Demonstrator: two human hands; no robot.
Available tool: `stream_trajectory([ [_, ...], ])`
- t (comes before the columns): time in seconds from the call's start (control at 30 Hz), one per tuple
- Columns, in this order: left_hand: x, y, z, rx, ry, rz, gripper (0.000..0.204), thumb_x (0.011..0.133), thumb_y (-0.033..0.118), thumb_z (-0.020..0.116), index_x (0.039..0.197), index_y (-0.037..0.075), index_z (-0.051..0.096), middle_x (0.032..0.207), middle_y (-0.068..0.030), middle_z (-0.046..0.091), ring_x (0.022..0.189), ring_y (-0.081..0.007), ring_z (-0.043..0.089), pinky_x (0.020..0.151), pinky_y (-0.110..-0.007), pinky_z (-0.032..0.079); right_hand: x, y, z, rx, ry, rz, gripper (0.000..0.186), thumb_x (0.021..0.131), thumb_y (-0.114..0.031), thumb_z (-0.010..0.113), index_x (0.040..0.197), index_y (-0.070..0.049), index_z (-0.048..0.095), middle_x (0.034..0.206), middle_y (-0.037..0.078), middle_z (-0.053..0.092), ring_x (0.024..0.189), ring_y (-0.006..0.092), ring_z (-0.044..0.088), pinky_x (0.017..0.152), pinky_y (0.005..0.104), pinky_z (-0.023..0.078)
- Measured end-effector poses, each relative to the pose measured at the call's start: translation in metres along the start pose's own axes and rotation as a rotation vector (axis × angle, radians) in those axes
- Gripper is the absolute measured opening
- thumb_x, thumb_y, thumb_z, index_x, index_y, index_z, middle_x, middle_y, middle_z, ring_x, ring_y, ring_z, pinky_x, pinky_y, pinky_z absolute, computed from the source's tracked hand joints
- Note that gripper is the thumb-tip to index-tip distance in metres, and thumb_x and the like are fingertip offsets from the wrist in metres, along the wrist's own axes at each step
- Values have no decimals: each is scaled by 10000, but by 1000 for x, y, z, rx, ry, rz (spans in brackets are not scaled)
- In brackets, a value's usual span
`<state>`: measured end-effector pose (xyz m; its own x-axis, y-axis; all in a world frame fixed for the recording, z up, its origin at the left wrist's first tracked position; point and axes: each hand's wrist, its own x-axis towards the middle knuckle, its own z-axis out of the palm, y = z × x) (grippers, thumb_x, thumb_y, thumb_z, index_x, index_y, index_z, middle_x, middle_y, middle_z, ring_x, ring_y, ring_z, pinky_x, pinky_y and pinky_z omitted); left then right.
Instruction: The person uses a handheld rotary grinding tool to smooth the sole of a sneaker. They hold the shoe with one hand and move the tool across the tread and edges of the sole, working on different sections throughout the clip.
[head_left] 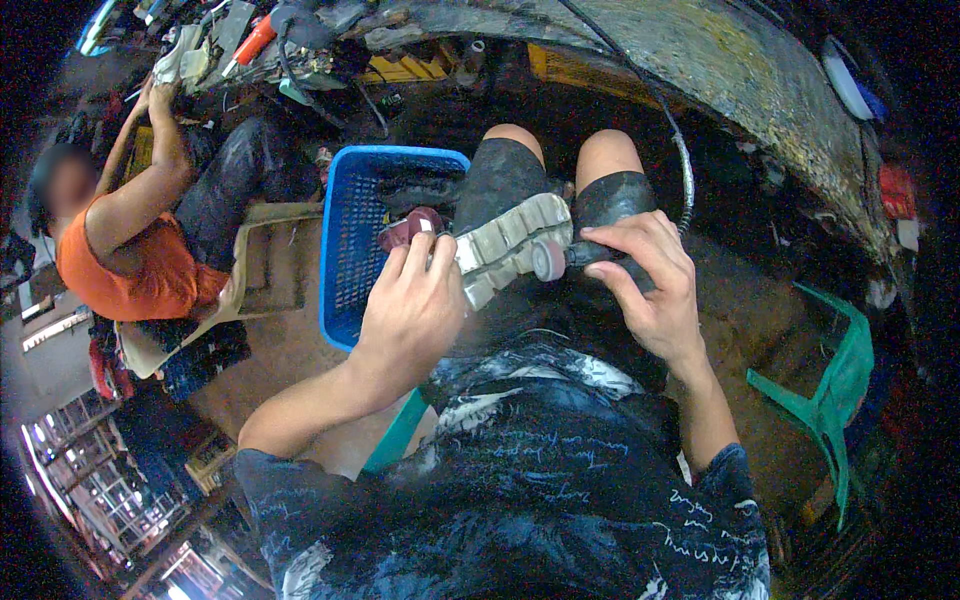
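Note:
My left hand (410,315) grips a shoe, its fingers curled over the near end, with a pale segmented sole (515,225) facing up across my lap and a maroon part (400,230) showing just left of my fingers. My right hand (655,295) holds a dark cylindrical power tool (590,255) between thumb and fingers. A grey round wheel (548,260) on the tool's tip is at the sole's right side; whether they touch I cannot tell. A blue plastic basket (340,195) with dark items inside stands beside my left leg.
A person in an orange top (130,250) sits at left on a beige chair (255,270), hands raised at a cluttered bench (310,70). A worn ledge (760,120) crosses the top right, with a hose (672,130) hanging over it. A green chair (830,390) is at right.

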<state>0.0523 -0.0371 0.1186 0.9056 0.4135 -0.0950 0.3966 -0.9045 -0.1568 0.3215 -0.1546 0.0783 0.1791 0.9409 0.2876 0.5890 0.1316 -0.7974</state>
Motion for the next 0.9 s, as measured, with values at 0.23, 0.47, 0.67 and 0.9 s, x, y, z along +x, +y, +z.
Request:
stream_trajectory([
  [0.23, 12, -32, -4, -496, 176, -163, 169, 748, 89, 666, 872, -25, 650, 1061, -179, 619, 1001, -376, 601, 883, -476, 519, -1, 1, 0, -4, 18, -8, 288, 872, -187, 848, 1138, -91, 797, 1012, 100, 733, 968, 310, 659, 878, 430, 466],
  [0.47, -5, -50, -20, -649, 263, -352, 253, 824, 63, 858, 946, 34, 639, 992, -116, 637, 923, -322, 634, 847, -428, 519, 1, 3, 2, -5, 0, -7, 296, 865, -175, 853, 1143, -90, 796, 1022, 97, 732, 979, 310, 668, 892, 431, 472],
  [0.67, -2, -32, -1, -658, 161, -293, 282, 876, 180, 838, 1068, 60, 671, 1037, -125, 673, 951, -339, 673, 848, -442, 540, 1, 2, 8, 26, -8, -7, 286, 873, -169, 852, 1142, -89, 794, 1027, 96, 733, 1003, 308, 677, 904, 434, 474],
  [0.9, 9, -25, 12, -649, 89, -396, 204, 933, 214, 790, 1003, 64, 670, 939, -122, 692, 899, -354, 708, 783, -455, 564, -1, 1, 6, -5, -20, 2, 283, 873, -169, 848, 1139, -89, 794, 1024, 96, 729, 987, 307, 675, 911, 433, 473],
])
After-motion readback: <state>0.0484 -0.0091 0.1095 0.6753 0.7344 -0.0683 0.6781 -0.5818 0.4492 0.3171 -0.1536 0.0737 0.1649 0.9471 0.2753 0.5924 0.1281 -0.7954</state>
